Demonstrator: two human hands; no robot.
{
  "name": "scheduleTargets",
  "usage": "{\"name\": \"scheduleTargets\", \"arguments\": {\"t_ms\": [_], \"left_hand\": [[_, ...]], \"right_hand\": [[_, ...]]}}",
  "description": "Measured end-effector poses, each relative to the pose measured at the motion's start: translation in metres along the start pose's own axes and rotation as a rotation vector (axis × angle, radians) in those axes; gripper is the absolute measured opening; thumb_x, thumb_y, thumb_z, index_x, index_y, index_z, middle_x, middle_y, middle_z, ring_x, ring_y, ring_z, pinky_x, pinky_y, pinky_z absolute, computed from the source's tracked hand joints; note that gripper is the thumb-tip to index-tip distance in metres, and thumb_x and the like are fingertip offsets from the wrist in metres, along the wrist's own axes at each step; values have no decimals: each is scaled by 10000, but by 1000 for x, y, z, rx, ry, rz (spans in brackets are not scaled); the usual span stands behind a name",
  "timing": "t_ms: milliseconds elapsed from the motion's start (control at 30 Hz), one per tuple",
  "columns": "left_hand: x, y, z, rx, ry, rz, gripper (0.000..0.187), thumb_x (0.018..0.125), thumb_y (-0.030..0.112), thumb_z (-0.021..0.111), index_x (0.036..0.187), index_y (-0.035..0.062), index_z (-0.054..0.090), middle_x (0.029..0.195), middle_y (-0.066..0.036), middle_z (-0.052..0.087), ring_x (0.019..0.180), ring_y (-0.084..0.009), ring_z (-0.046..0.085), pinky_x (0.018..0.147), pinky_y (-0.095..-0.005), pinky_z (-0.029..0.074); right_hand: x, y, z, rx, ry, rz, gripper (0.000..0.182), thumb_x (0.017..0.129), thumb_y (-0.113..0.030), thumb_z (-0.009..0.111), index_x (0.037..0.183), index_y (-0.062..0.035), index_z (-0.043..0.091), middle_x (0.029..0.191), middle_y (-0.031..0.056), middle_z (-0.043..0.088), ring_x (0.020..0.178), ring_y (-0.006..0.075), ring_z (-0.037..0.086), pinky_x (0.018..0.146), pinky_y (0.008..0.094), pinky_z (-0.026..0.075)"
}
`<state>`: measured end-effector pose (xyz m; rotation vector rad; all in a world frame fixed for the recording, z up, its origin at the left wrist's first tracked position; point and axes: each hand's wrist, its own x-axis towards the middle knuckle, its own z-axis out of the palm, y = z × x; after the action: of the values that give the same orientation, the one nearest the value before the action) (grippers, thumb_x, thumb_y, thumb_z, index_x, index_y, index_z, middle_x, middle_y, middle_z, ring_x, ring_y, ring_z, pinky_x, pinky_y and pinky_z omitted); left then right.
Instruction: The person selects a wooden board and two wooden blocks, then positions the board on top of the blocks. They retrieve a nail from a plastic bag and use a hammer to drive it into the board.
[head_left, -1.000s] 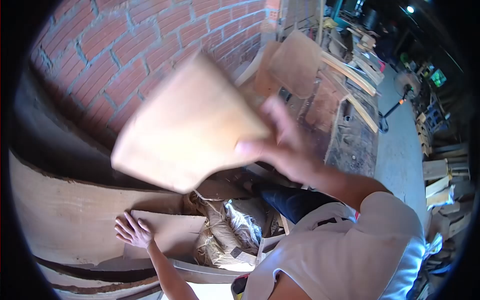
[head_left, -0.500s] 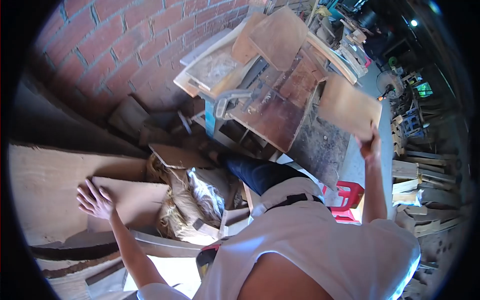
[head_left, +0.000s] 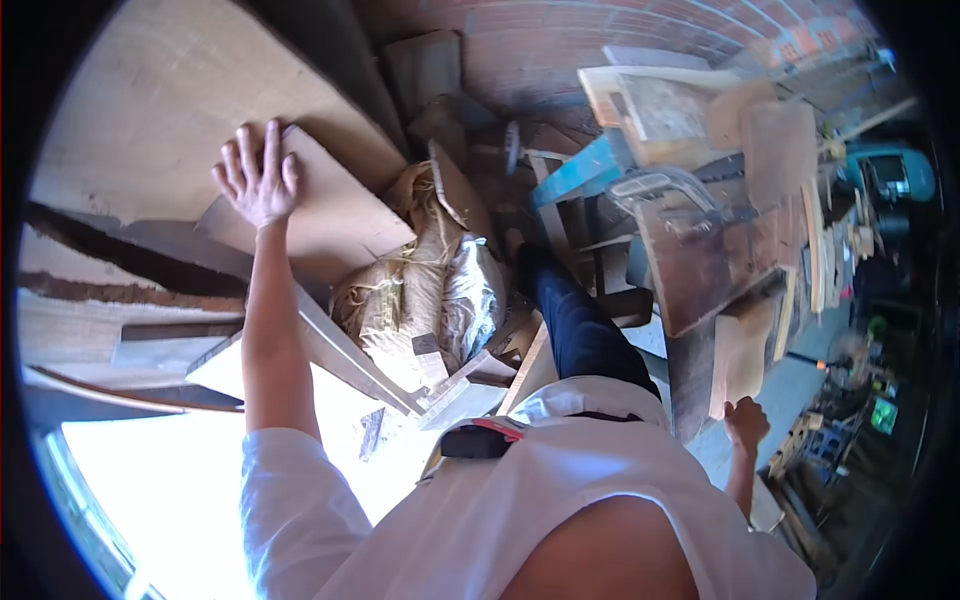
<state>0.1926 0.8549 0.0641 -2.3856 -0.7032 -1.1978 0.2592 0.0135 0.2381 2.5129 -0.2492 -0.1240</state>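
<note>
A pale wooden board (head_left: 742, 360) lies out on the person's right, over the edge of a worn dark bench (head_left: 696, 378). The right hand (head_left: 747, 422) is right at the board's near end, the board just beyond its knuckles. Its fingers are curled in, though from here I can't tell whether they grip the wood. The right arm stretches out sideways, its forearm showing past the white shirt (head_left: 560, 500).

The other piece, a smaller flat panel (head_left: 340, 205), leans against a big curved sheet (head_left: 190, 110) on the left side. The left hand (head_left: 258, 185) is open on the panel's upper corner, palm down, fingers spread and thumb out, pressing rather than grasping. That arm reaches nearly straight out from the shoulder.

Beside the smaller panel slumps a brown sack (head_left: 400, 305), with crumpled silvery plastic (head_left: 472, 298) against it. Beyond the dark trouser leg (head_left: 580, 325), reddish-brown sheets (head_left: 715, 255) are piled on the bench, with the brick wall (head_left: 540, 50) behind.
</note>
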Motion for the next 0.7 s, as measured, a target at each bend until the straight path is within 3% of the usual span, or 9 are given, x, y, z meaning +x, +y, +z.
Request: {"name": "scheduleTargets", "arguments": {"t_ms": [33,100,167,233,267,367,433,567,700], "left_hand": [[-3,1,2,-39,-1,-18,487,967,554,417,1409,394,545,1526,-6,443,1415,-282,342,1170,-534,167],[-7,-1,6,-76,14,-36,483,975,566,404,1416,412,530,1557,13,403,1456,-269,285,1188,-521,124],[-7,0,6,-86,-1,-36,479,979,564,400,1420,421,523,1567,14,389,1464,-265,274,1195,-507,109],[-7,1,2,-62,-3,-49,481,982,566,389,1418,419,527,1567,8,391,1469,-261,266,1205,-490,85],[-7,2,0,-62,-8,-47,482,984,566,381,1416,415,531,1567,0,390,1472,-264,261,1208,-488,77],[-7,-1,-3,14,-37,-20,496,993,560,352,1394,370,572,1541,-51,424,1462,-302,277,1217,-487,58],[2,-5,-10,34,-2,111,538,1014,516,302,1330,243,642,1424,-185,498,1214,-444,470,1073,-586,287],[-2,-13,-11,121,49,222,588,1014,469,310,1372,71,554,1422,-287,414,1155,-462,511,959,-587,431],[-122,-65,40,-10,-187,65,673,1021,517,265,1399,10,495,1422,-208,434,1181,-350,542,904,-400,539]], "right_hand": [[-8,-57,-92,146,-563,-35,432,924,-471,548,814,-81,696,848,176,719,871,309,709,733,438,541],[-6,-108,-134,316,-472,-733,414,927,-421,540,757,-68,671,730,136,690,762,312,694,661,466,503],[-10,-195,-160,657,-608,-904,422,954,-427,532,777,-65,658,669,140,641,655,357,642,644,467,479],[-16,-307,-152,944,-552,-1166,332,1002,-274,562,804,-24,656,625,82,630,569,167,613,599,304,479],[-16,-365,-141,1031,-471,-1217,240,964,-246,595,884,-24,636,681,148,636,640,301,648,611,383,488],[10,-540,-80,1774,-753,-645,88,916,-90,614,945,-35,677,822,94,695,757,176,667,725,320,522],[90,-679,-20,1732,-422,-214,106,871,-75,631,952,-29,682,869,139,695,842,251,689,770,382,535],[199,-764,-6,1103,224,-257,271,813,-84,622,1081,-76,663,1136,187,625,1051,397,598,920,491,482],[307,-803,25,906,-17,-102,433,824,-185,634,1237,-55,603,1341,177,521,1256,353,484,1049,455,422]]}}
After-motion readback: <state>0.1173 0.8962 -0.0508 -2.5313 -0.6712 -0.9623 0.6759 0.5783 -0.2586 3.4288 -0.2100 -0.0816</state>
